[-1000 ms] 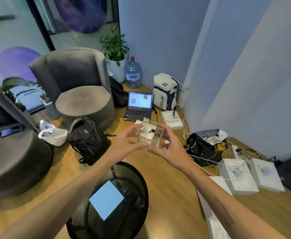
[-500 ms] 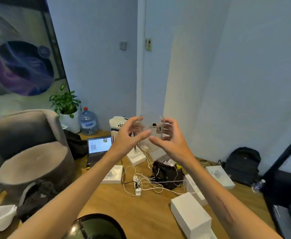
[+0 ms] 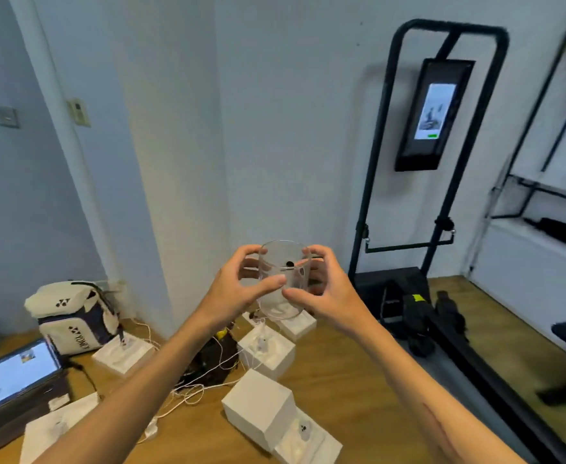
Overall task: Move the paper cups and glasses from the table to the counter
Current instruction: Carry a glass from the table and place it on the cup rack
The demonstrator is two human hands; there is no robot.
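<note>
Below our grip, white square cardboard boxes [image 3: 258, 408] and tangled white cables [image 3: 191, 386] litter the wooden floor [image 3: 335, 373]. We cradle a clear, upright drinking glass [image 3: 283, 279] at chest height, left hand [image 3: 238, 293] and right hand [image 3: 325, 293] curled round its walls. Rigid, smooth, breakable, it likely suits a mid-wall hold.

— What lay on the wooden floor [image 3: 325, 380] then?
— At seven o'clock an open laptop [image 3: 13, 376] glowed; a white sports backpack [image 3: 73, 316] stood just behind it at nine. White boxes [image 3: 258, 406] sat around six, tangled in white cables [image 3: 194, 386].
— And to the right?
— At two o'clock a black tubular stand [image 3: 442, 145] leaned against the wall, carrying a lit screen [image 3: 434, 112].
</note>
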